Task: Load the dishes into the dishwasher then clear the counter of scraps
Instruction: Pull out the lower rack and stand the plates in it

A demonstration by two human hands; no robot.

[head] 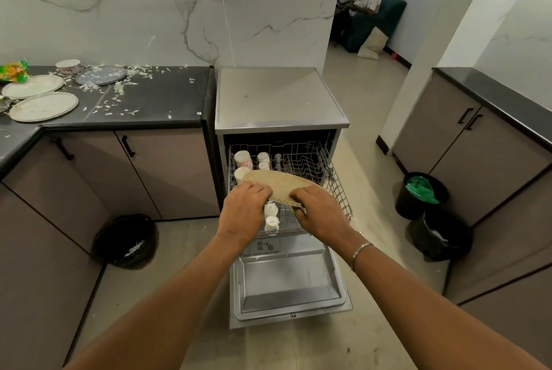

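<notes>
Plate (279,184): in both hands, just fwd of the knuckles, near flat, long axis L-R.
L hand (243,208): fingers curled on plate's near-left edge.
R hand (319,214): grips the near-right edge; yellow-green bit under it, can't tell what.
Rack (331,178): pulled out, right below both hands; cups (243,159) fwd-left of L hand, free tines fwd of R hand.
Next, I reckon: tip plate on edge, into tines on R side; R hand is nearer.

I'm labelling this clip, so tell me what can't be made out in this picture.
All in the head view:
Middle of the rack: hidden by the plate, left hand and right hand.
The yellow-green thing under the right hand: mostly covered.
The packet: cut off by the left edge.
Print on the cup: too blurred.
</notes>
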